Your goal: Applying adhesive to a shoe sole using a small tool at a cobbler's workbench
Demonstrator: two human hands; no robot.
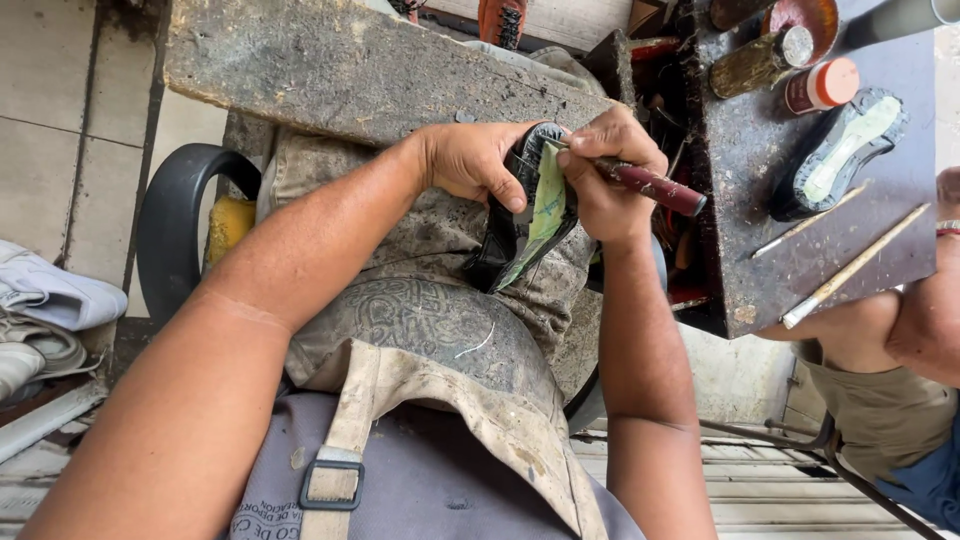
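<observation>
In the head view, the person is sitting and looking down at the lap, which a dirty apron [440, 330] is covering. The left hand [475, 160] is gripping a black shoe [515, 215] from the left side, with the fingers closed around its upper part and the thumb pressing on its edge. The shoe is standing tilted on the lap, near the middle of the scene, and its greenish insole [545, 205] is showing. The right hand [605, 170] is closed tightly on a tool with a dark red handle [655, 186]; the handle is pointing to the right, and the tip is touching the top rim of the shoe, between the two hands.

To the right, a dark, stained work table [740, 250] is standing just beside the right arm. On it a black shoe sole [840, 150] with a pale inner part is lying, and far from the person an orange-capped bottle [822, 86] is resting on its side. Two thin sticks [850, 268] are lying near the sole. At the right edge, another person's arm [920, 310] is showing. At the far left, grey shoes [45, 300] are lying on the floor.
</observation>
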